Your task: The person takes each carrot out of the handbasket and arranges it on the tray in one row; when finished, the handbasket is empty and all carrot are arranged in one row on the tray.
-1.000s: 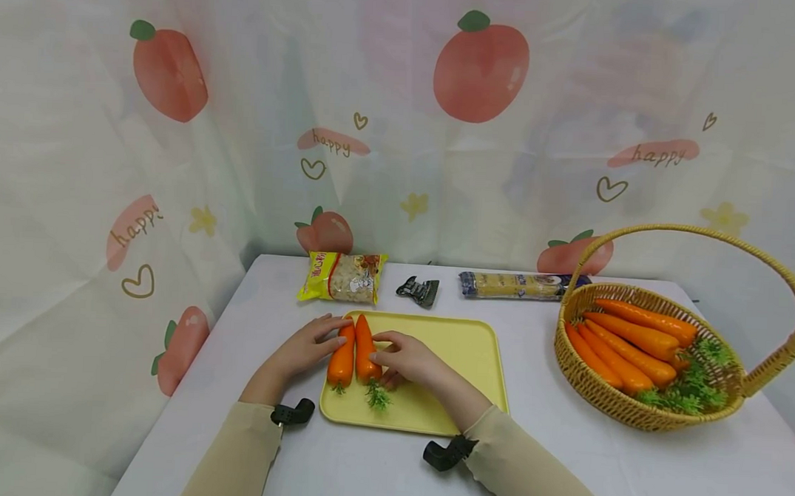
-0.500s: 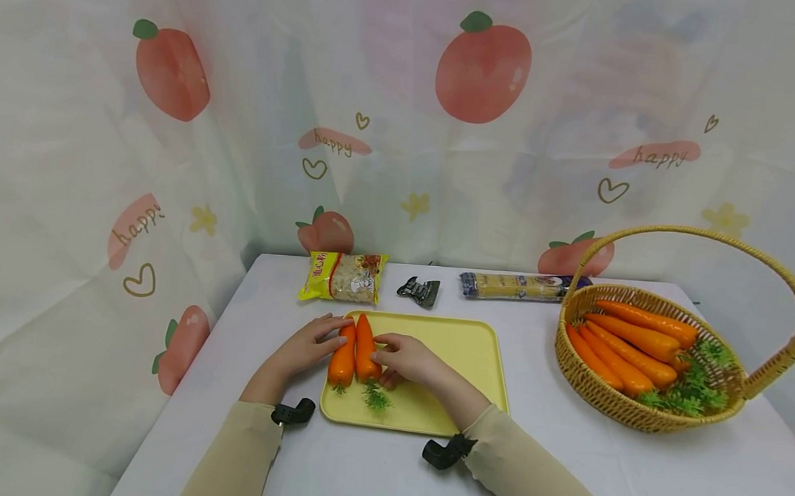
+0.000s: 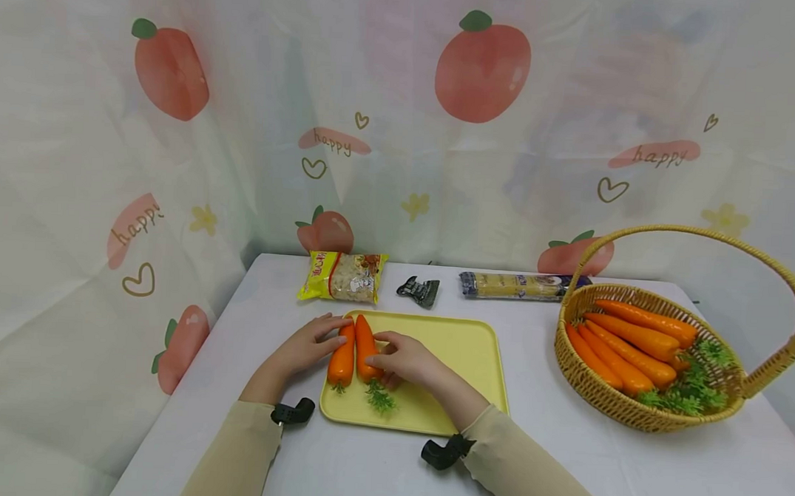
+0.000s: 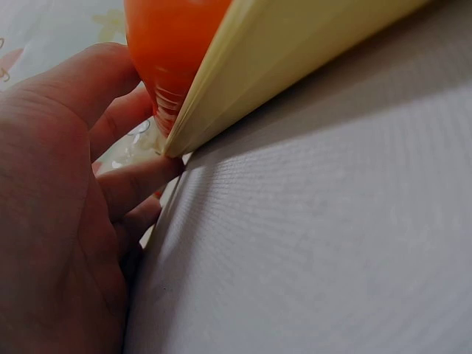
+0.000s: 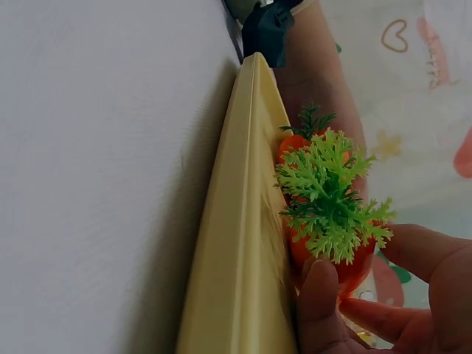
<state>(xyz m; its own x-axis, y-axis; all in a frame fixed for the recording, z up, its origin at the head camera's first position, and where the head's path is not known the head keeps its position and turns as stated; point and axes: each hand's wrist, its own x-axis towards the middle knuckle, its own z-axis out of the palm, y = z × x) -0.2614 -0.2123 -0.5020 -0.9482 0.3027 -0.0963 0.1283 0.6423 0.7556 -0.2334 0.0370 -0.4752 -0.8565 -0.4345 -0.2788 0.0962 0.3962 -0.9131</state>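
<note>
Since half a second ago, the feathery green leaf tuft (image 3: 380,400) has swung slightly right, and the far tip of its glossy orange tapered carrot (image 3: 365,339) slightly left. That leafy end lies nearest the person, so I read the long axis as running away from the body, leaning left. The bare right hand (image 3: 409,359) is nearer, on the carrot's right flank, pinching it between thumb and bent fingers. Just left, nearly parallel, lies a second smooth orange carrot (image 3: 340,365); the bare left hand (image 3: 307,344), fingers spread, touches its left side. I judge the coming move turns on the narrow gap between them. Both rest on the pale yellow rectangular tray (image 3: 445,368); beyond it I see a yellow-and-clear plastic food packet (image 3: 346,277).
</note>
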